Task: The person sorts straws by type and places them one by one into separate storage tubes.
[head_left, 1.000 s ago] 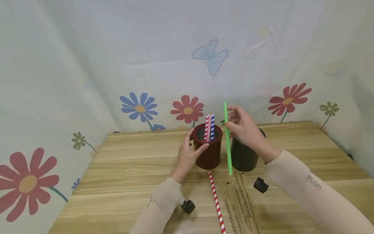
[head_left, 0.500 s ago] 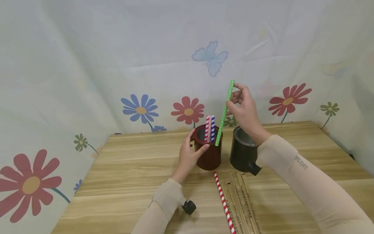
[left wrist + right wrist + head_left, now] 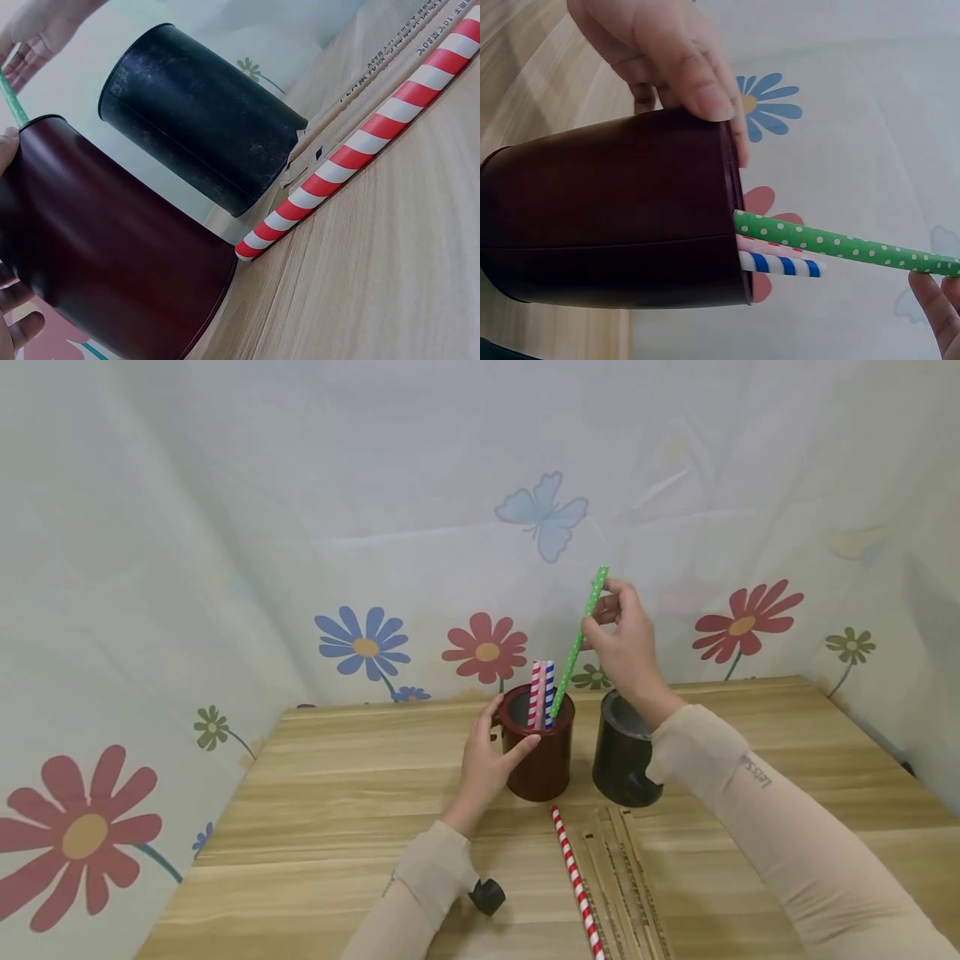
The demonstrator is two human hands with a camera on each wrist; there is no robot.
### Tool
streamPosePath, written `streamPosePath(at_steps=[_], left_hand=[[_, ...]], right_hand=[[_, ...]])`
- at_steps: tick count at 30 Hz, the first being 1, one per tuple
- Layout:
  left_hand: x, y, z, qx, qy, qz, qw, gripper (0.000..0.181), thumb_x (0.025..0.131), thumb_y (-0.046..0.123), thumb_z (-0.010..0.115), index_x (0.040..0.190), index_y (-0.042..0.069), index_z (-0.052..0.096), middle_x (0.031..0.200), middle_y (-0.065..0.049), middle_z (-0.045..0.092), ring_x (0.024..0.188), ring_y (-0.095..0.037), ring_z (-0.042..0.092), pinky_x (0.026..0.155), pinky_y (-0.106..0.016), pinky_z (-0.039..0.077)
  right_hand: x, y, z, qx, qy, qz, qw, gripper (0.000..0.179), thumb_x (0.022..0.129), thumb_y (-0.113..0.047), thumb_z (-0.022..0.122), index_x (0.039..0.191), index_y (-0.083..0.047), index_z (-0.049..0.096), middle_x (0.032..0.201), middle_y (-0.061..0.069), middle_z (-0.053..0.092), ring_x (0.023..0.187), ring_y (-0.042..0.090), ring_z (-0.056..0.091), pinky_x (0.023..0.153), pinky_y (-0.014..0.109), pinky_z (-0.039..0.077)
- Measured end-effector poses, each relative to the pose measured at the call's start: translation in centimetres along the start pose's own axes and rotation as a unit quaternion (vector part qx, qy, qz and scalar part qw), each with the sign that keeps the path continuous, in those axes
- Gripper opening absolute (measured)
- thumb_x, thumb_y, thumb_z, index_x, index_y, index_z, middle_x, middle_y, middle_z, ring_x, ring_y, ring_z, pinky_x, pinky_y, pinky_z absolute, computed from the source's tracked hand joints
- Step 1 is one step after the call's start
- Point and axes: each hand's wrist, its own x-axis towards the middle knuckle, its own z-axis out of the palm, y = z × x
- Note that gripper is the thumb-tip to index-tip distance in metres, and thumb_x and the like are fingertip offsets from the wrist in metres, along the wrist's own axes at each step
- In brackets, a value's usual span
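My left hand (image 3: 483, 764) grips a dark red mug (image 3: 542, 768) from the left, its thumb at the rim. Several straws stand in that mug, among them a pink-striped straw (image 3: 534, 697) and a blue-striped straw (image 3: 550, 693). My right hand (image 3: 626, 639) pinches a green straw with white dots (image 3: 581, 639) near its top, above the mug. The straw tilts, its lower end at the mug's mouth; in the right wrist view the dotted straw (image 3: 832, 241) meets the rim beside the striped ones. A black mug (image 3: 621, 760) stands to the right, under my right wrist.
On the wooden table (image 3: 360, 810), a red-and-white striped straw (image 3: 576, 881) lies in front of the mugs. Beside it are several brown paper-wrapped straws (image 3: 626, 885). A flowered cloth (image 3: 420, 527) hangs behind the table.
My right hand has lifted the green straw up from in front of the black mug and brought its lower end over into the red mug's mouth. The left hand keeps its hold.
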Motion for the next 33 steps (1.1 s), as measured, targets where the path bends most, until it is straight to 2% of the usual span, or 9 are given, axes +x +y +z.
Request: streamPosePath(at_steps=[4, 10, 19, 26, 33], left_hand=[[-0.1, 0.1, 0.0, -0.003, 0.001, 0.003, 1.0000, 0.092, 0.079, 0.058, 0.070, 0.147, 0.008, 0.035, 0.143, -0.011, 0.047, 0.123, -0.027, 0.049, 0.101, -0.051, 0.042], [-0.1, 0.0, 0.1, 0.004, 0.003, 0.004, 1.0000, 0.092, 0.078, 0.059, 0.070, 0.147, 0.008, 0.035, 0.142, -0.012, 0.048, 0.123, -0.027, 0.050, 0.100, -0.051, 0.043], [-0.3, 0.0, 0.1, 0.006, 0.006, 0.011, 0.9999, 0.090, 0.079, 0.060, 0.069, 0.147, 0.012, 0.036, 0.141, -0.011, 0.049, 0.122, -0.026, 0.051, 0.099, -0.052, 0.043], [-0.2, -0.2, 0.2, 0.002, 0.009, 0.014, 0.9999, 0.096, 0.077, 0.063, 0.068, 0.147, 0.007, 0.035, 0.141, -0.013, 0.048, 0.122, -0.029, 0.050, 0.099, -0.053, 0.043], [-0.3, -0.3, 0.2, 0.000, 0.009, 0.015, 0.9999, 0.092, 0.079, 0.059, 0.069, 0.147, 0.006, 0.035, 0.141, -0.012, 0.048, 0.122, -0.028, 0.050, 0.099, -0.053, 0.042]], right_hand=[[-0.5, 0.6, 0.4, 0.000, -0.008, 0.003, 1.0000, 0.042, 0.092, -0.008, 0.052, 0.133, -0.005, 0.041, 0.104, 0.008, 0.052, 0.087, 0.009, 0.055, 0.066, 0.029, 0.059], [-1.3, 1.9, 1.0, -0.019, -0.022, 0.005, 0.9996, 0.038, 0.091, -0.006, 0.052, 0.128, -0.002, 0.044, 0.104, 0.014, 0.054, 0.087, 0.014, 0.054, 0.059, 0.019, 0.055], [-2.4, 3.2, 2.1, -0.054, -0.047, 0.015, 0.9973, 0.038, 0.090, -0.006, 0.055, 0.125, 0.001, 0.044, 0.105, 0.017, 0.057, 0.090, 0.021, 0.055, 0.063, 0.016, 0.050], [-3.1, 3.9, 2.4, -0.086, -0.077, 0.033, 0.9928, 0.035, 0.091, -0.008, 0.056, 0.123, 0.002, 0.044, 0.105, 0.018, 0.058, 0.094, 0.027, 0.057, 0.077, 0.030, 0.048], [-3.4, 4.3, 2.5, -0.091, -0.114, 0.069, 0.9868, 0.038, 0.092, -0.011, 0.057, 0.124, 0.002, 0.043, 0.109, 0.018, 0.056, 0.100, 0.029, 0.057, 0.085, 0.042, 0.053]])
